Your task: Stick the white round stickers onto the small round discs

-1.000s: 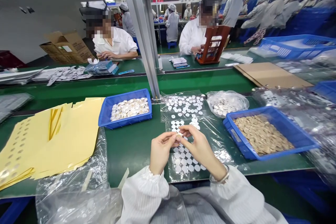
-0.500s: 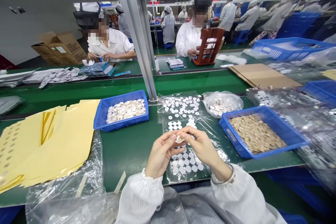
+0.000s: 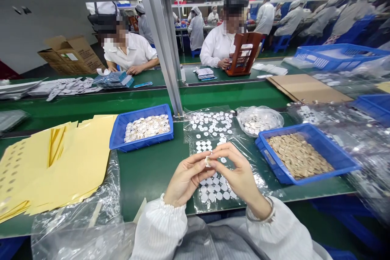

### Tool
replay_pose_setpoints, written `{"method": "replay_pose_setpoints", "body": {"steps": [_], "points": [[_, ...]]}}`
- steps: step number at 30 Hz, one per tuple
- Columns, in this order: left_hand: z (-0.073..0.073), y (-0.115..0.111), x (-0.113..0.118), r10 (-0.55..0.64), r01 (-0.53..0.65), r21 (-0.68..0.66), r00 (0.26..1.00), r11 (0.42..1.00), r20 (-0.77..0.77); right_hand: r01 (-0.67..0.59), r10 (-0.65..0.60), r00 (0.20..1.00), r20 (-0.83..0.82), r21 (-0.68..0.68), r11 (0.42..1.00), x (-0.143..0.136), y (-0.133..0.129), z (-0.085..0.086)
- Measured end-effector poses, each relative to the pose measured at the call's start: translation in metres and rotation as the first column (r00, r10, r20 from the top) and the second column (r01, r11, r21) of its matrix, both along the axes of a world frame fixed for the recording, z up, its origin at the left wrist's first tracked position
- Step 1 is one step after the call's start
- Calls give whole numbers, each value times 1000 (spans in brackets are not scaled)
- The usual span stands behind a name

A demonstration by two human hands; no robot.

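Between the fingertips of both hands is a small round disc (image 3: 208,161), white at the rim with a tan middle. My left hand (image 3: 188,175) pinches its left side. My right hand (image 3: 236,170) grips the other side with thumb and fingers, which partly cover the disc. Below them, white round discs (image 3: 218,196) lie in rows on clear plastic film (image 3: 243,207). Smaller white pieces (image 3: 210,121) are scattered on the film farther back. To the right, a blue tray (image 3: 265,160) holds many tan discs (image 3: 300,156).
At the left stands a blue tray (image 3: 141,145) of white-and-tan discs, beside yellow sheets (image 3: 82,162) on plastic. A plastic bag of white pieces (image 3: 258,121) sits behind the film. A metal post (image 3: 161,40) rises at the back. Two co-workers sit opposite, one near a brown wooden stand (image 3: 243,55).
My right hand's fingers have lifted and shifted slightly around the disc, which is now tilted more edge-on. The co-worker at the left has lowered their hands to the table.
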State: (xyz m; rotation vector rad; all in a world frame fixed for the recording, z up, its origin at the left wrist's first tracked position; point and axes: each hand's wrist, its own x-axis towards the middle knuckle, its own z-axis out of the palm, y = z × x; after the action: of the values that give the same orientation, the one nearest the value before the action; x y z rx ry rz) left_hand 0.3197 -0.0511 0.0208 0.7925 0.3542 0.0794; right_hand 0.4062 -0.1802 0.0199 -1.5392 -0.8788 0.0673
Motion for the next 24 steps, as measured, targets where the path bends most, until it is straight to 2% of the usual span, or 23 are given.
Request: {"method": "replay_pose_setpoints", "body": {"steps": [11, 18, 21, 24], "points": [[12, -2, -5, 31, -34, 164, 999, 986, 20, 3, -9, 995, 103, 55, 998, -1, -2, 4], [19, -6, -8, 58, -55, 249, 998, 967, -2, -19, 24, 981, 194, -25, 999, 3, -5, 12], [19, -7, -8, 67, -63, 250, 998, 966, -8, -25, 40, 963, 266, -60, 998, 3, -6, 15], [17, -6, -8, 81, -83, 206, 997, 975, 18, 17, 1, 933, 361, -48, 999, -1, -7, 15]]}}
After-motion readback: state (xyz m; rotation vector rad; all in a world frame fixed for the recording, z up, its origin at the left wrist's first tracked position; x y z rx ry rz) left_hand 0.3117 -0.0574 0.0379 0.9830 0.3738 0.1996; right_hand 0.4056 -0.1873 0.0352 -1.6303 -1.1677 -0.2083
